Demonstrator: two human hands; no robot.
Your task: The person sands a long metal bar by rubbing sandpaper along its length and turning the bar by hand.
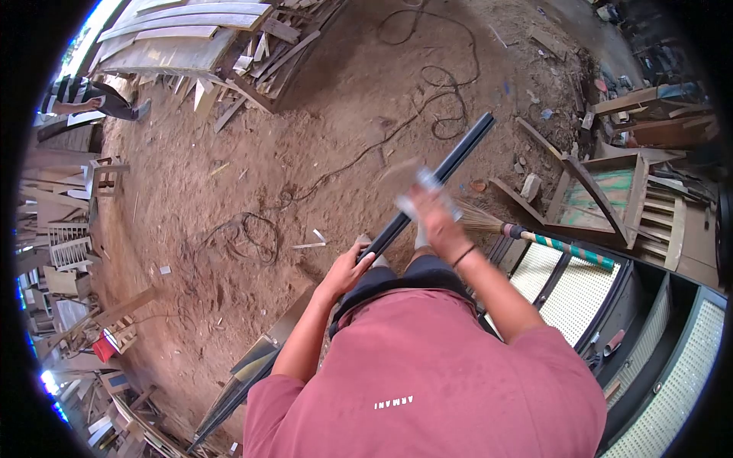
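Observation:
A long dark bar (467, 146) runs diagonally in front of my body, its far end up and to the right. Near its lower end my left hand (351, 267) is wrapped round it. Farther up, my right hand (434, 210) is closed on a pale, crumpled cloth-like piece (427, 183) that lies against the bar. Motion blurs that hand and the piece, so its exact shape is unclear.
A broom (565, 248) lies at the right beside panels with pale mesh (584, 298). A wooden frame (599, 195) stands behind it. A cable (366, 153) crosses the dirt floor. Stacked boards (183, 46) are at the upper left, near a seated person (99, 99).

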